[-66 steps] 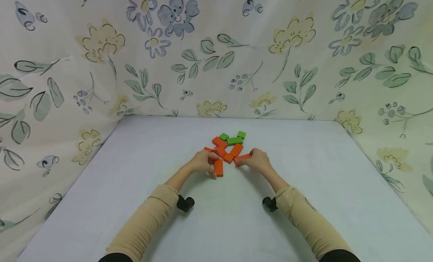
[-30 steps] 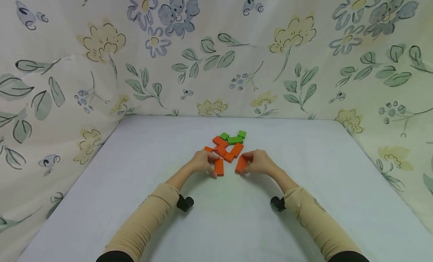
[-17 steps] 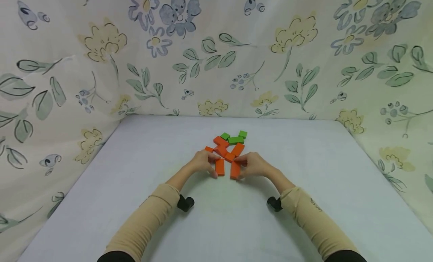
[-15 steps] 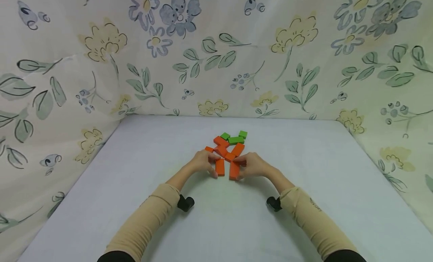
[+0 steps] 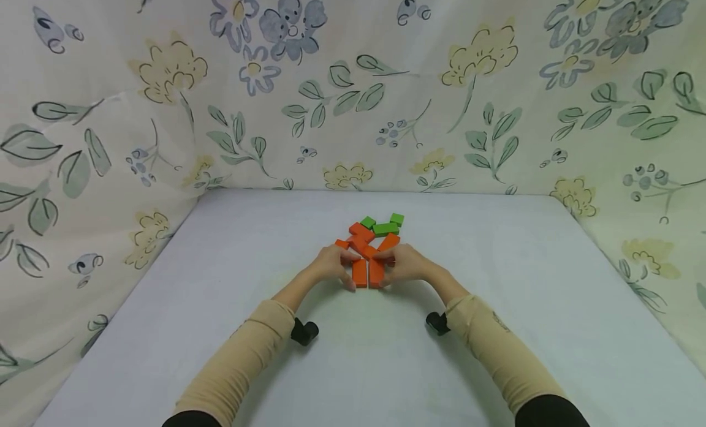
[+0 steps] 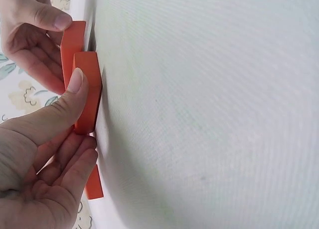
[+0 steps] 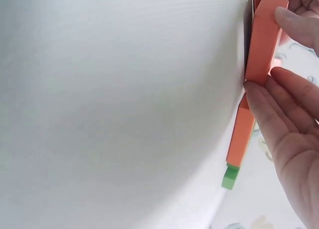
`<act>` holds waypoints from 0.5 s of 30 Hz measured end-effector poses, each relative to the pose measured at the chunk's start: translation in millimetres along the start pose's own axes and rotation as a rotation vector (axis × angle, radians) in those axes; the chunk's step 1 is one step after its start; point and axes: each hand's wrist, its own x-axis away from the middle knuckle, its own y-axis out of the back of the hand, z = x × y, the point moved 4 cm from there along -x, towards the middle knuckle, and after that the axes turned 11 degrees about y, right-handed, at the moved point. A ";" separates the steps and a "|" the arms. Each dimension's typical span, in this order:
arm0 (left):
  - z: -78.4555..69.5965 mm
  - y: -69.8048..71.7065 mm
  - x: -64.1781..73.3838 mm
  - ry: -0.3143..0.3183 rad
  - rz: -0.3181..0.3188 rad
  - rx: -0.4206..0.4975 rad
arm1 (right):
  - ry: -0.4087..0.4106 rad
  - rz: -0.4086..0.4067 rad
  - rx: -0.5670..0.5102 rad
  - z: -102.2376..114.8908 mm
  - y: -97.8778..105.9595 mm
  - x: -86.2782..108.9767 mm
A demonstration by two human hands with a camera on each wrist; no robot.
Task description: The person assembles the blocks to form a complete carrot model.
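My left hand (image 5: 330,264) holds an orange rectangular block (image 5: 360,272) lying flat on the table, its thumb at the near end and fingers at the far end. Beside it, my right hand (image 5: 407,264) grips a second orange block (image 5: 376,272) the same way; in the head view a thin gap parts the two blocks. In the right wrist view, the thumb and fingertips sit at opposite ends of this right block (image 7: 261,44). Just beyond the hands lie a small orange block (image 5: 368,252) and a slanting orange block (image 5: 389,241), partly covered by the right fingers.
Farther back are more orange pieces (image 5: 361,232), a long green block (image 5: 385,229) and two small green blocks (image 5: 396,219). Another orange piece (image 5: 341,244) peeks out behind the left hand. The white table (image 5: 220,249) ends at a flowered cloth (image 5: 353,127).
My right hand has turned its orange block from slanting to nearly straight and slid it left, beside the left block. The small orange block behind has shifted slightly left. My left hand has stayed put.
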 end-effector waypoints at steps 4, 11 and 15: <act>1.7 -1.2 -2.8 -0.001 -0.009 -0.008 | 0.022 0.009 -0.021 0.1 -0.3 -4.1; 3.0 -1.9 -4.0 -0.003 -0.016 -0.011 | 0.028 0.016 -0.011 0.7 -1.5 -6.0; 1.3 -1.2 -2.6 -0.004 -0.015 -0.015 | 0.025 0.020 -0.009 2.5 -2.2 -7.1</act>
